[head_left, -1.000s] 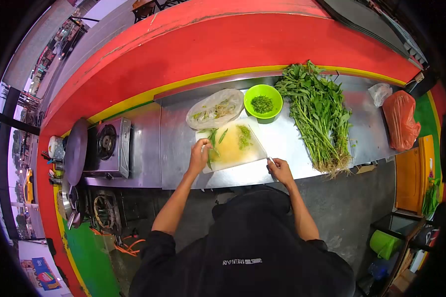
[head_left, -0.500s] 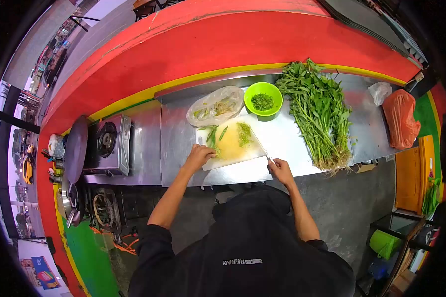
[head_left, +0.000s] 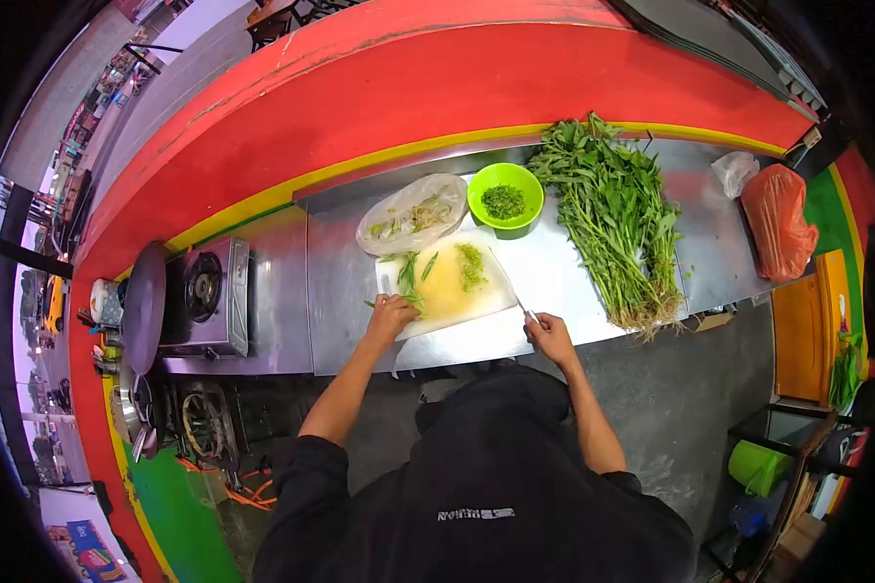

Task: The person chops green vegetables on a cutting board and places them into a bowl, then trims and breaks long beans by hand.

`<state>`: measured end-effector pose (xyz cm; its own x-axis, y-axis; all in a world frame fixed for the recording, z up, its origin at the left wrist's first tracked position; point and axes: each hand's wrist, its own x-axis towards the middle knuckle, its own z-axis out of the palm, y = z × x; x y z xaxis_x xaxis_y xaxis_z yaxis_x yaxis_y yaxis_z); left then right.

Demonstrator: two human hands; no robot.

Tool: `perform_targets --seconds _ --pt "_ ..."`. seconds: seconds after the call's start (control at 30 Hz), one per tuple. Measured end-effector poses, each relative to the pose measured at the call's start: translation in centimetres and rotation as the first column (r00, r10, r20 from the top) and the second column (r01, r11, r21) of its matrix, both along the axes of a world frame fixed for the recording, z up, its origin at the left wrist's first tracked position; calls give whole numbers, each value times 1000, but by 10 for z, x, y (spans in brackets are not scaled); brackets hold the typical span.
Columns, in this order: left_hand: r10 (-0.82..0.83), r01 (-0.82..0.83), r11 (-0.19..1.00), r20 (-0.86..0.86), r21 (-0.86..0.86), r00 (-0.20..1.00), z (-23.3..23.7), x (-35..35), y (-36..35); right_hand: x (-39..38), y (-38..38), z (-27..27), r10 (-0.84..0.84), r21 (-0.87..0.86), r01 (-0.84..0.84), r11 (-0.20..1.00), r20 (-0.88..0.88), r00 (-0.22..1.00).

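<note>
My left hand [head_left: 393,316] is closed on green stalks [head_left: 407,280] at the left side of the white cutting board [head_left: 481,303]. Its fingertips are too small to make out clearly. At the board's right edge, my right hand [head_left: 550,336] grips the handle of a knife [head_left: 521,305], whose blade points up and away. A small pile of chopped greens [head_left: 471,266] lies on the board. Just beyond it stands a green bowl [head_left: 536,188] holding more chopped greens [head_left: 504,201]. Beside the bowl is a clear plastic bag [head_left: 371,233] with vegetable pieces inside.
A large bunch of leafy greens with roots [head_left: 620,223] lies right of the board. Farther right are a red plastic bag [head_left: 780,223] and a small clear bag [head_left: 735,173]. A gas stove [head_left: 226,296] and a large dark pan [head_left: 148,306] stand at the left.
My left hand has shifted slightly on the stalks at the board's left edge. The whole view has moved a little. My right hand still holds the knife beside the board.
</note>
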<state>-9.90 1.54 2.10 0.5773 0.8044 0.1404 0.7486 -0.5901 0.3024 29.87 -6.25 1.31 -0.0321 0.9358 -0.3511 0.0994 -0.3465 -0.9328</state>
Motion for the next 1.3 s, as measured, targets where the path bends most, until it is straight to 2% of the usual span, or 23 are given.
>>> perform_targets --seconds 0.13,0.27,0.33,0.4,0.47,0.63,0.7,0.8,0.87,0.93,1.0,1.07,1.1,1.3 --pt "37 -38 997 15 64 999 -6 2 -6 -1 5 8 11 -63 -14 998 -41 999" --pt "63 -69 990 50 126 997 -14 7 -12 -3 8 9 36 -38 -36 999 -10 999" --pt "115 -113 969 2 218 993 -16 12 -15 -4 10 8 30 -22 -30 999 4 1000" --pt "112 -107 966 -6 235 994 -17 17 -18 -4 11 6 36 -24 -36 999 7 999" --pt "156 -126 953 -89 276 984 -17 20 -18 -3 13 2 42 -26 -42 999 11 999" --pt "116 -82 971 -141 226 983 -14 17 -11 -3 14 -2 23 4 -23 1000 7 1000" --pt "98 -84 986 -92 142 991 -11 14 -8 -2 14 -3 25 12 -25 1000 -5 1000" --pt "142 -119 978 -125 170 982 -9 15 2 2 13 -7 31 -13 -32 999 -20 999" --pt "143 -133 983 -67 129 987 -2 17 9 1 12 -8 36 -45 -37 998 -23 999" --pt "102 -100 993 -28 65 994 4 24 16 -2 12 -10 43 -10 -43 999 9 999" --pt "94 -88 991 -56 102 994 7 31 18 -3 11 -9 40 -17 -40 999 -7 999" --pt "72 -72 997 -57 -6 996 8 35 20 -4 10 -6 27 -22 -28 999 -25 999" --pt "25 -25 999 -11 45 1000 6 35 20 -4 10 -7 26 -19 -26 999 -32 999" --pt "40 -40 999 12 21 999 -2 41 18 1 4 -6 1 -9 -2 1000 -20 1000"
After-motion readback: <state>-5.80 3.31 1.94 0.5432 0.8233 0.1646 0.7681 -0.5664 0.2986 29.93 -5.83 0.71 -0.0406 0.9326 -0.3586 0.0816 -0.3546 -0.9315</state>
